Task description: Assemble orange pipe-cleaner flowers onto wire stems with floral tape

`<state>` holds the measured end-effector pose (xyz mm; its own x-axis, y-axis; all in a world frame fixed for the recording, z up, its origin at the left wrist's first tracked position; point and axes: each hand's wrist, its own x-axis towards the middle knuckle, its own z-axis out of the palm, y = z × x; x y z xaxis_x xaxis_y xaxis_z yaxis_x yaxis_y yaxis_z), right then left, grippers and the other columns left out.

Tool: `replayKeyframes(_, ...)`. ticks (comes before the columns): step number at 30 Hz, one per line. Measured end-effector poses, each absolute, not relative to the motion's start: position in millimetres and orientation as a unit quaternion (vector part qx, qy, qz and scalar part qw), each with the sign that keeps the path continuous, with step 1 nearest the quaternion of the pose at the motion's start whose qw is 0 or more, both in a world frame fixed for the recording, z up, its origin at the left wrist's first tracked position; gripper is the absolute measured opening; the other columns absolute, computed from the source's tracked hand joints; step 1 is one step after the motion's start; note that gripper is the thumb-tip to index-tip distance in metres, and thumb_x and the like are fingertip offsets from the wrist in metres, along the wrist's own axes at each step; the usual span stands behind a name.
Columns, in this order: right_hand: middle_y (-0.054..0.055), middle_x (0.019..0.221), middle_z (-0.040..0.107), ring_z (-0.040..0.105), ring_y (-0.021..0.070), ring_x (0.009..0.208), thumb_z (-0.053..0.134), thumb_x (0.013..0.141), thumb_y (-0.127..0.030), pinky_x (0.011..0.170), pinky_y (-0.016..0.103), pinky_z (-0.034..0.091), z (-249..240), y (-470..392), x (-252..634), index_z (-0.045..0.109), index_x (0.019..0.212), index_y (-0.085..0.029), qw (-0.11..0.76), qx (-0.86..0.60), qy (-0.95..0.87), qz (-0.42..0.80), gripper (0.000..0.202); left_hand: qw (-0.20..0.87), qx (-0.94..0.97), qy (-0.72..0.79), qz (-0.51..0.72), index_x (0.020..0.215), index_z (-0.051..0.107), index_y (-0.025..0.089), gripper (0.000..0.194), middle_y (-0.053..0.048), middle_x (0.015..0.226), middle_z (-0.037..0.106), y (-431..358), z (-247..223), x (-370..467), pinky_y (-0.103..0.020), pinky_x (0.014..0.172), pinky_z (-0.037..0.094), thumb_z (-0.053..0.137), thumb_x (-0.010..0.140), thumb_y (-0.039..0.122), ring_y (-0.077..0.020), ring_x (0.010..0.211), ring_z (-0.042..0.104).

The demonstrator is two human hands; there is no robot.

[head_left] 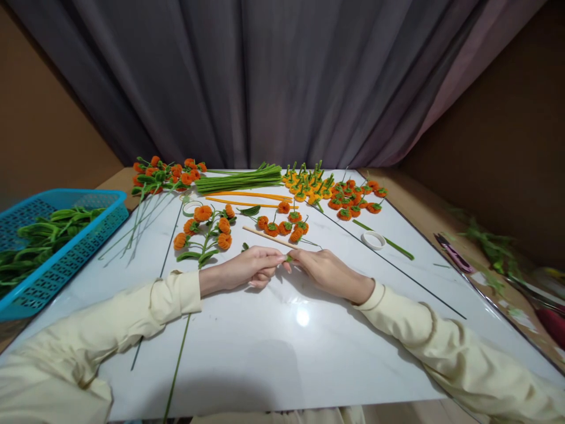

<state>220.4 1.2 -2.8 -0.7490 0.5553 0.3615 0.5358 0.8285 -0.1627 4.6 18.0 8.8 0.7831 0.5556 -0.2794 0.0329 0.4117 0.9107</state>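
Note:
My left hand [249, 268] and my right hand [325, 271] meet over the middle of the white table. Both have their fingertips pinched on a small piece of green pipe cleaner [288, 258], mostly hidden by the fingers. Just beyond them lies a thin wooden stick [267, 237]. A stem with orange pumpkin-shaped pipe-cleaner heads and green leaves [207, 238] lies near my left hand. Loose orange heads with green tops [272, 228] sit past the stick.
At the left stands a blue basket [66, 259] of green leaves. Farther back are finished orange stems [165, 174], green pipe cleaners [241, 179], yellow heads [309, 182] and more orange heads [355, 199]. A white tape roll [373, 240] and pink-handled scissors [457, 254] lie right.

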Motion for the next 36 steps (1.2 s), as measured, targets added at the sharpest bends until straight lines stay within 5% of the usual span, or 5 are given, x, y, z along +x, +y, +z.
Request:
replayKeyframes(18,0.002,0.069,0.057,0.045,0.0126,0.049,0.028,0.096,-0.019,0.053,0.024,0.034,8,-4,218,0.048,0.101,-0.015,0.185,-0.324,-0.917,0.144,0.021,0.738,0.569,0.303,0.198,0.085,0.053,0.014,0.028,0.012,0.047,0.024,13,8,7,-0.016,0.037,0.019,0.054,0.085,0.041,-0.0042,0.039,0.016)
replayKeyframes(27,0.002,0.072,0.055,0.049,0.0139,0.061,0.030,0.098,-0.028,0.060,0.025,0.039,12,-5,215,0.047,0.092,-0.018,0.220,-0.320,-0.868,0.310,0.021,0.354,0.844,0.316,0.248,0.087,0.059,0.015,0.023,-0.002,0.073,0.058,6,5,4,-0.021,0.061,0.036,0.040,0.092,0.028,-0.0112,0.062,0.048)
replayKeyframes(36,-0.001,0.067,0.046,0.042,0.0130,0.058,0.026,0.099,-0.039,0.057,0.025,0.036,14,-6,214,0.041,0.084,-0.020,0.207,-0.333,-0.852,0.347,0.028,0.327,0.875,0.289,0.211,0.095,0.056,0.017,0.022,-0.003,0.077,0.060,4,5,3,-0.022,0.064,0.037,0.036,0.094,0.025,-0.0139,0.065,0.053)
